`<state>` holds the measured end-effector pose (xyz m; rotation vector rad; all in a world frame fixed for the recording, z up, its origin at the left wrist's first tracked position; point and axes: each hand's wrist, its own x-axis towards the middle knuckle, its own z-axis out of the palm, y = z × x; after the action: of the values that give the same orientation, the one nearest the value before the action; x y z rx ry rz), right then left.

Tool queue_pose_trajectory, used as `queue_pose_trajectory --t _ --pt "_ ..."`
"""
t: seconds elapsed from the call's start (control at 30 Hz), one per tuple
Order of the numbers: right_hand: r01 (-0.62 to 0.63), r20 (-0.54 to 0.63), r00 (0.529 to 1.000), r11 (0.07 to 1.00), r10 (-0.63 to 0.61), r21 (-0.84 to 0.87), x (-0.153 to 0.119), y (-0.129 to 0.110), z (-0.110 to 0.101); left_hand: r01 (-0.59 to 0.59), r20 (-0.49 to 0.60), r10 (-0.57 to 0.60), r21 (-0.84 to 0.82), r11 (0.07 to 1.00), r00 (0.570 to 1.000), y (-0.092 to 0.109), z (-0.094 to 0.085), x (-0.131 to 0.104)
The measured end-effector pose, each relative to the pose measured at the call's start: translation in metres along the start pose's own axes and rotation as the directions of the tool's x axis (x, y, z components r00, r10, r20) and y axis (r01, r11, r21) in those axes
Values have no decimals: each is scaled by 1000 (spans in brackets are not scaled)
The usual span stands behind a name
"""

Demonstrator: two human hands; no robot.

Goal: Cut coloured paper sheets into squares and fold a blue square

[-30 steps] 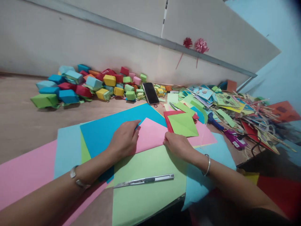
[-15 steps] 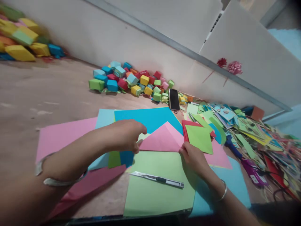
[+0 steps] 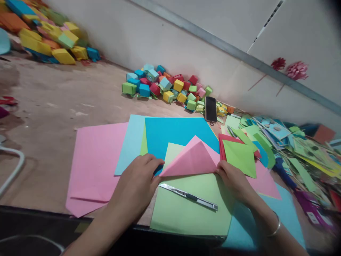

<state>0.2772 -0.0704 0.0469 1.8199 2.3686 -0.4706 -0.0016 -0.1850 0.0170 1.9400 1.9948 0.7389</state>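
A sheet of pink paper (image 3: pixel 195 158), folded into a triangle with its peak pointing away from me, lies over a pale green sheet (image 3: pixel 191 220). My left hand (image 3: pixel 140 181) is at the triangle's left corner, thumb against the paper and index finger curled just above. At the opposite corner, my right hand (image 3: pixel 233 177) pinches the paper between thumb and fingers. A utility knife (image 3: pixel 189 196) with its blade out rests on the pale green sheet, just below the fold. Under and behind the triangle is a large blue sheet (image 3: pixel 176 129).
Pink sheets (image 3: pixel 98 160) lie at left, light blue paper (image 3: pixel 266 220) at right. Green and red folded squares (image 3: pixel 239 156) sit beside my right hand. Behind are small paper boxes (image 3: pixel 165 85) and a phone (image 3: pixel 211 109). Scraps (image 3: pixel 306 153) and a purple tool (image 3: pixel 315 211) lie far right.
My left hand has come down and nearer to the pink triangle's left corner. The right hand keeps its hold. The view has swung left, showing more of the table there.
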Motion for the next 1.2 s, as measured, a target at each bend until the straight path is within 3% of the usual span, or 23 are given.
queue_pose_trajectory --t 0.07,0.27,0.47,0.7,0.93,1.03,1.13,1.2 --pt "11 24 1000 1000 -11 9 -2 -1 -2 -36 -7 36 -15 999 999 -1 3 -1" --pt "-21 5 1000 999 22 -31 -9 -4 -1 -133 -184 113 -100 986 976 -3 12 -26" --pt "-63 14 998 998 64 -21 -11 -10 -3 -109 -36 103 -215 971 994 0 9 -38" --pt "-52 -1 999 998 52 -17 -10 -14 -6 -147 -217 121 -112 983 969 1 7 -29" --pt "-32 -35 999 1000 32 0 -7 -11 -5 -124 -104 113 -111 986 988 0 8 -31" --pt "7 -21 1000 999 -8 -53 -9 -10 -6 -84 -95 80 -39 996 992 1 5 -27" --pt "166 -54 983 976 -176 -142 -12 -11 -9 -7 -11 8 77 997 1000 4 -2 -19" --pt "303 -150 931 934 -332 -191 -9 -14 -10 41 89 -54 138 990 995 5 -7 -13"
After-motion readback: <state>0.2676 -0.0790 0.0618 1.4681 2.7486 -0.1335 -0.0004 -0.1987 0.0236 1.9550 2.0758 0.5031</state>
